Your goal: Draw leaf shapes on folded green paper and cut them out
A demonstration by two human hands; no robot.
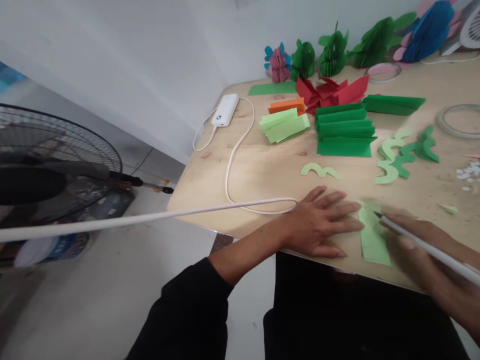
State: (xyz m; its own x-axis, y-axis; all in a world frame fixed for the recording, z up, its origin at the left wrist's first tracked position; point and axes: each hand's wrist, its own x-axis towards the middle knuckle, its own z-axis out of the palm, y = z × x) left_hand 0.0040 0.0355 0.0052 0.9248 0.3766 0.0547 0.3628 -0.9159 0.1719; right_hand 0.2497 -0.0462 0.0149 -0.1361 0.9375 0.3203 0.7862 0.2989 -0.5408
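Observation:
My left hand [318,225] lies flat on the wooden table with its fingers spread. Its fingertips reach the left edge of a light green paper strip [371,237]. In my right hand [427,245], blurred by motion, is a white pencil [431,242] with a dark pointed tip above the strip. A light green wavy cutout [320,171] lies beyond my left hand. Further right are more wavy cutouts, light green [388,172] and darker green [427,145].
Folded green papers [345,132], light green ones [285,125] and red ones [330,95] stand behind. Paper figures [333,52] line the wall. A white power bank [226,110] trails a cable [229,175] past my left wrist. A fan [56,165] stands left of the table.

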